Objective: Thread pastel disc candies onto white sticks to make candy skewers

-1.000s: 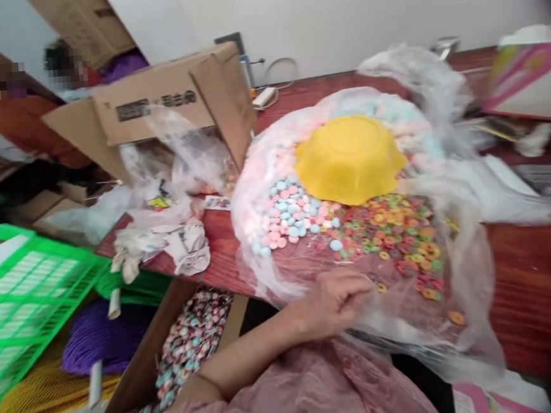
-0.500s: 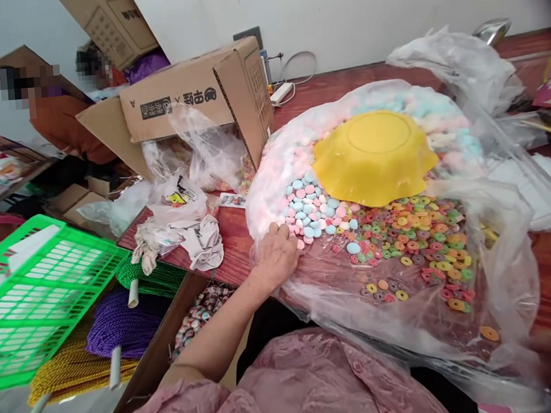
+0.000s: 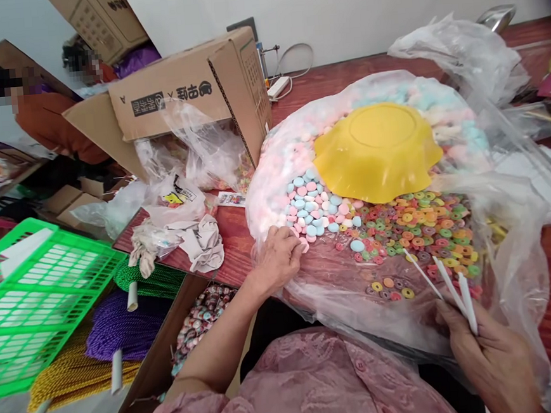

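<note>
My left hand (image 3: 279, 257) rests at the left edge of the clear plastic sheet, its fingers curled and closed around a pink candy (image 3: 304, 245) at the fingertips. Beside it lies a pile of pink, blue and white oval candies (image 3: 311, 207). In my right hand (image 3: 497, 357), at the lower right, are several thin white sticks (image 3: 453, 288), pointing up and to the left. Ring-shaped coloured gummies (image 3: 414, 221) lie on the plastic in front of that hand. A yellow wavy-edged bowl (image 3: 379, 154) sits upside down amid the sweets.
An open cardboard box (image 3: 172, 100) with bagged sweets lies at the back left. Crumpled gloves (image 3: 205, 244) lie on the table's left end. Below are a green basket (image 3: 26, 315), purple cord bundles (image 3: 122, 323) and a box of strung candies (image 3: 203, 320). Two people sit further left.
My right hand has come into view from the lower right with white sticks in it. My left hand stays in nearly the same place by the candies. The view has shifted slightly.
</note>
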Available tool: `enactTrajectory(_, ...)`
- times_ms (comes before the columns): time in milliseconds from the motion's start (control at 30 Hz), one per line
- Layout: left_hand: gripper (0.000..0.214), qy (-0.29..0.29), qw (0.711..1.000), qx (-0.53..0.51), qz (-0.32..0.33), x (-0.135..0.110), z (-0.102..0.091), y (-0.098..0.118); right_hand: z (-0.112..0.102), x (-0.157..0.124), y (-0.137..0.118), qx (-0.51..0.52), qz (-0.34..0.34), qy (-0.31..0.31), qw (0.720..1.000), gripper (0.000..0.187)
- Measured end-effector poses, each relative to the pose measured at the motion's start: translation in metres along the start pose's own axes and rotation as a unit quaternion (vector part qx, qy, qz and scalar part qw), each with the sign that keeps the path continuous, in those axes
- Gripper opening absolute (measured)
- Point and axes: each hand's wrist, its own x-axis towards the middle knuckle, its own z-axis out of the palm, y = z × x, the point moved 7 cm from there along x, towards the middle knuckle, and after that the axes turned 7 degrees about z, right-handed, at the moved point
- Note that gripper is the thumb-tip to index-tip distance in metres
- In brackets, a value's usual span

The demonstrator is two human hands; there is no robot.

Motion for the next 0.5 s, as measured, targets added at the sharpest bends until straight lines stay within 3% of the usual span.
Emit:
enactTrajectory(67,0.022,0.000,0.999,-0.032,-0.007,0.006,-0.001,-0.004,0.000,-0.001,-0.002,-0.018,-0.009,0.008,1.000,0.030)
enactTrajectory(200,0.024,0.067,0.986,-0.135,-0.074,0.010,-0.017,-0.023,-0.001,-0.003,-0.011,-0.020,-0.031,0.033,0.999,0.028)
enactTrajectory(267,0.023,0.080,0.983,-0.143,-0.078,0.012,-0.020,-0.024,0.000,-0.005,-0.014,-0.041,-0.050,0.041,0.997,0.029)
enactTrajectory(433,0.019,-0.056,0.998,0.011,0.018,0.013,0.013,0.010,0.005,-0.007,-0.013,-0.070,-0.080,0.044,0.993,0.029)
enactTrajectory(500,0.020,-0.075,0.994,0.055,0.053,0.005,0.027,0.026,0.006,-0.008,-0.011,-0.058,-0.083,0.036,0.994,0.024)
